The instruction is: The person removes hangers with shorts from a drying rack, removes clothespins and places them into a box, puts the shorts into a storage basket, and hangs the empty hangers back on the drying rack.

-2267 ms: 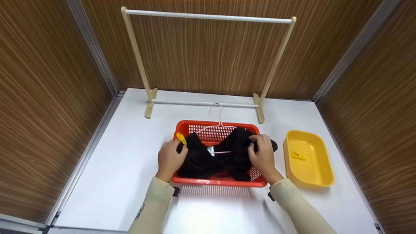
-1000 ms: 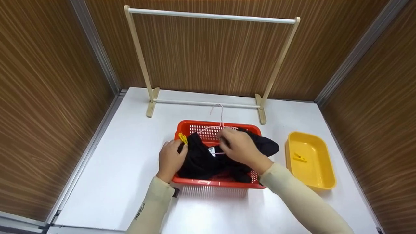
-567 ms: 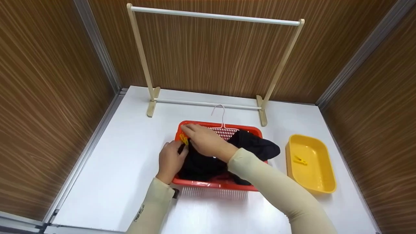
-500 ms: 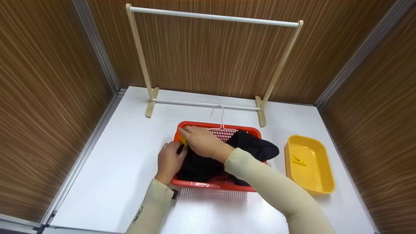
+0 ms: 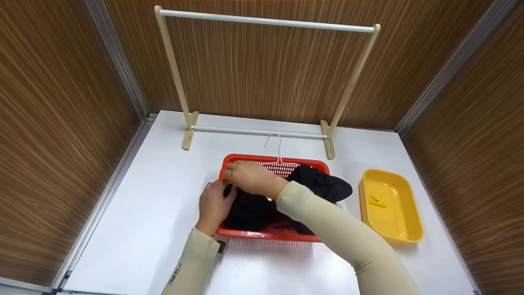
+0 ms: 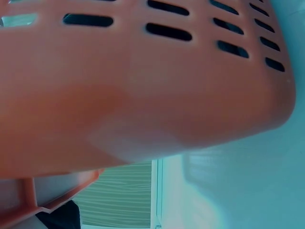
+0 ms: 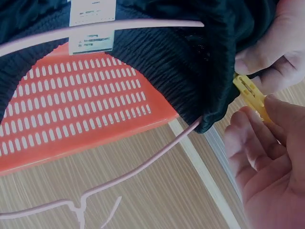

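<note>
A black garment [image 5: 251,211] with a white label [image 7: 93,26] lies in a red basket [image 5: 270,235], a pink hanger [image 5: 280,153] inside it. At its left shoulder my left hand [image 5: 213,205] pinches the cloth between thumb and fingers. Reaching across, my right hand [image 5: 251,177] holds a yellow clothespin [image 7: 251,95] by its outer end between thumb and fingers. The clothespin's other end meets the garment's edge beside the left fingertips; whether it bites the cloth is hidden. In the left wrist view only the basket's outer wall [image 6: 95,95] fills the foreground, with no hand visible.
Behind the basket stands a rack with wooden legs and a white top rail [image 5: 266,19]. To the right, a yellow tray [image 5: 399,221] contains another yellow clothespin [image 5: 377,202]. Wood-grain panels enclose the white table [image 5: 135,217] on the left, back and right.
My right hand has left the garment's right shoulder, crossed leftward, and taken hold of the clothespin at the left shoulder. My left hand has kept its pinch there.
</note>
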`<action>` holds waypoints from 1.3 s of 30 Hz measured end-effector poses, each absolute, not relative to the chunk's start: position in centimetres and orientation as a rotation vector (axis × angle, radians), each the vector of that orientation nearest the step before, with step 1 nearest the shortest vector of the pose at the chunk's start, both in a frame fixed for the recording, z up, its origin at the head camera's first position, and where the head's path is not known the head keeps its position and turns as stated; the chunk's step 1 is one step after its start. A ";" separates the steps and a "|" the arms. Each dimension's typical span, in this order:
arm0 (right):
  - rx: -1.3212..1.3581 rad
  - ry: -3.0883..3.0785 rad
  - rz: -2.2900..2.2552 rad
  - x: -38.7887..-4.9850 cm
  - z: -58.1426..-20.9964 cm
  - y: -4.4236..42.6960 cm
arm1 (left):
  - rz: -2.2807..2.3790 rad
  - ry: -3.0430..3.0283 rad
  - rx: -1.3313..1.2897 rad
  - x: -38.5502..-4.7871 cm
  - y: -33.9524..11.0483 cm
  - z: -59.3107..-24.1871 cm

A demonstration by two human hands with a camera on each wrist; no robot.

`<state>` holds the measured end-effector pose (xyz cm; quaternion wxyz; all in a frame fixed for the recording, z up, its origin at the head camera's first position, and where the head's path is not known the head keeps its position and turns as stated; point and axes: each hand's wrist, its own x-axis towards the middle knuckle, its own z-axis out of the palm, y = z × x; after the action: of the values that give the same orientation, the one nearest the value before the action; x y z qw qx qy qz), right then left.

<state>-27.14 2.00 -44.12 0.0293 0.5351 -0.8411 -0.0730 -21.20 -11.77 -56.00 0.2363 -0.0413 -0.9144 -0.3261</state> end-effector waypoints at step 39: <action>1.605 -2.523 0.397 -27.9 -44.7 6.5 | -0.804 -2.536 -0.150 -21.1 -11.5 -56.1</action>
<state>-27.95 6.54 -44.74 0.0626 0.5311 -0.8347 0.1313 -21.13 -11.55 -56.08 0.2361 -0.0546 -0.9248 -0.2932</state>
